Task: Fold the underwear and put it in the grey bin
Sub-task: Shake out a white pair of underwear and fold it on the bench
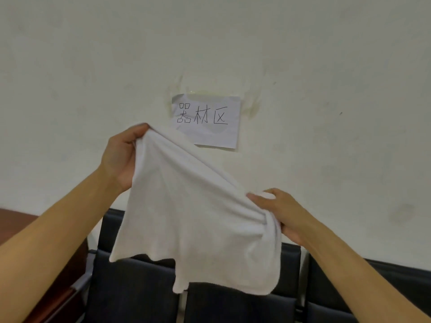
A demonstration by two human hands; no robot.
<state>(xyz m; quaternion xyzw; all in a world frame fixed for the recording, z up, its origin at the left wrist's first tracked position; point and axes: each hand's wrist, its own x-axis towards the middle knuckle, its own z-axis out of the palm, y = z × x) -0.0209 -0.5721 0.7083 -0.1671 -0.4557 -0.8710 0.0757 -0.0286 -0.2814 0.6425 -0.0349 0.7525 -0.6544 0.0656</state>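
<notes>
White cloth, one piece, the underwear (196, 220), held up in the air in front of the wall (326, 66), spread between two hands and hanging loose below them. Left hand (121, 157) high, fingers and thumb curled round the top corner, fingertips buried in the bunched fabric and not countable. Right hand (277, 213) lower, pinching the gathered right edge; thumb lying across the front, other fingers hidden behind the folds. Shape of the garment hard to read: no waistband or leg openings plainly seen, only a notch in the lower hem and a rounded lower right corner. Both forearms bare, cut off by the bottom and side edges of the view. One sheet of paper (210, 120) stuck to the wall, three handwritten characters on it, lower left corner covered by the raised cloth. Black chairs (130, 290) in a row under the cloth, against the wall; three seat backs counted, the middle one mostly hidden behind the hanging fabric, the right one crossed by the right forearm, all cut off at the bottom. Grey metal armrest (81, 282) at the left end of the row, partly behind the left forearm. Brown wooden furniture (14, 220) at far left, only a corner showing, kind not clear. Grey bin not located anywhere in this view. Wall stained and scuffed around the paper.
</notes>
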